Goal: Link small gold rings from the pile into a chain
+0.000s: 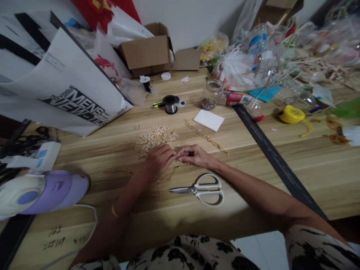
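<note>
My left hand (159, 160) and my right hand (194, 155) meet fingertip to fingertip over the table. Both are closed in a pinch, and what lies between the fingers is too small to make out. Just behind my left hand is a heap of small gold and clear beads (156, 137). A short gold beaded chain (168, 177) lies below the fingertips; whether it joins what I pinch I cannot tell. Beyond my right hand a longer gold chain (207, 138) is stretched out. Scissors (194, 190) with cream handles rest nearer to me, blades pointing left.
A wire spool (171, 104), a white card (209, 120) and a jar with beads (210, 98) stand farther back. On the left are a large paper bag (64, 86) and a purple-and-white appliance (53, 193). A yellow tape measure (291, 114) and plastic bottles occupy the right.
</note>
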